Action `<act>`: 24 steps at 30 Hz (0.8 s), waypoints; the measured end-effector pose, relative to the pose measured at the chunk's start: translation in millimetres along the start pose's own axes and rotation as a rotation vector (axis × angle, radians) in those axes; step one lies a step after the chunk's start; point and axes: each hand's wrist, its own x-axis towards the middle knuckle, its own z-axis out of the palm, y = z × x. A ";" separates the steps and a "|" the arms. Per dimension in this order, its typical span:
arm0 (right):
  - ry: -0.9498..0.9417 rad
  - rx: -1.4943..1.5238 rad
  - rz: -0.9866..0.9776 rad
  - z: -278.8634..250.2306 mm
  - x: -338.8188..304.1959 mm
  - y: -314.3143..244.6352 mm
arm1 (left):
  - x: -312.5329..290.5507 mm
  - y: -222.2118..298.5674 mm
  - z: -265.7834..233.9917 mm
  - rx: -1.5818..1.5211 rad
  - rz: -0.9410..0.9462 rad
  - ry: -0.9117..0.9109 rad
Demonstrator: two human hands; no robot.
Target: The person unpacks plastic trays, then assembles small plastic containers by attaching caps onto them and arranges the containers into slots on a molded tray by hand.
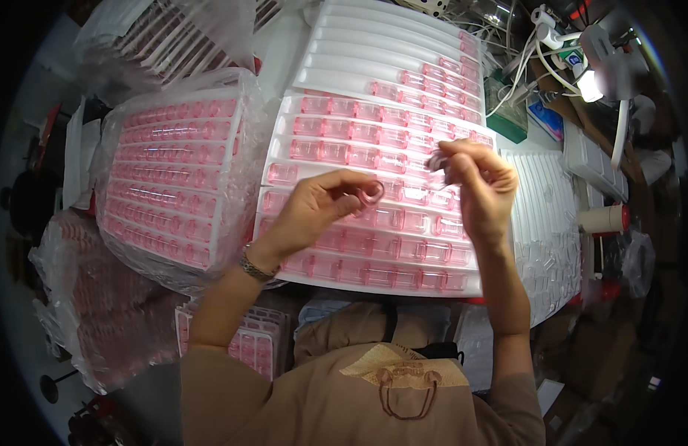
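My left hand (308, 212), with a metal watch on its wrist, pinches a small pink see-through ring-like piece (371, 195) between thumb and fingertips. To its right, my right hand (487, 182) is raised with its fingers closed on a small clear, shiny piece (437, 160), blurred and too small to name. Both hands hover over a white ribbed tray (276, 172) filled with rows of pink see-through square pieces (333, 152). Behind it lies a second white ribbed tray (344, 44), with pink pieces along its right side and bare grooves at the left.
At left stands a plastic-wrapped stack of trays (169, 175) with pink pieces; another wrapped stack (158, 44) lies behind. Clear pieces fill a tray (544, 223) at right. A lit lamp (591, 85), white cables and a green box (507, 111) crowd the back right.
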 end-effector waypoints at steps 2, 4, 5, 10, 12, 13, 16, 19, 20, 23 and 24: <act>-0.123 0.035 -0.133 31.0 -1.1 0.6 | -3.8 -5.4 10.4 -0.119 -0.002 -0.072; -0.332 -0.238 -0.349 33.8 4.7 0.1 | -9.0 -6.9 11.5 -0.239 -0.002 -0.139; -0.376 -0.130 -0.249 32.9 0.3 4.3 | -12.6 -6.4 8.5 -0.254 -0.020 -0.158; -0.466 -0.443 -0.132 4.4 -13.1 20.6 | -15.9 2.5 -25.1 0.760 0.262 0.101; -0.087 -0.192 0.263 -15.3 -9.3 17.1 | -9.5 9.2 -43.9 1.104 0.312 0.110; -0.050 -0.134 0.308 -21.7 0.0 21.6 | -5.9 9.9 -50.5 1.452 0.362 0.113; -0.031 -0.033 0.535 -16.7 -1.9 29.9 | 8.4 -4.7 -44.0 1.413 0.395 0.053; -0.136 -0.044 0.543 -11.3 -9.5 20.3 | 2.8 3.5 -55.5 1.333 0.409 0.098; -0.159 -0.049 0.489 -9.5 -12.1 17.2 | -2.6 7.6 -67.8 1.333 0.409 0.093; -0.105 0.023 0.406 -1.3 -14.5 15.8 | -13.9 16.2 -91.7 1.415 0.276 0.105; -0.118 0.092 0.376 3.1 -15.3 16.8 | -14.6 14.5 -89.2 1.417 0.280 0.098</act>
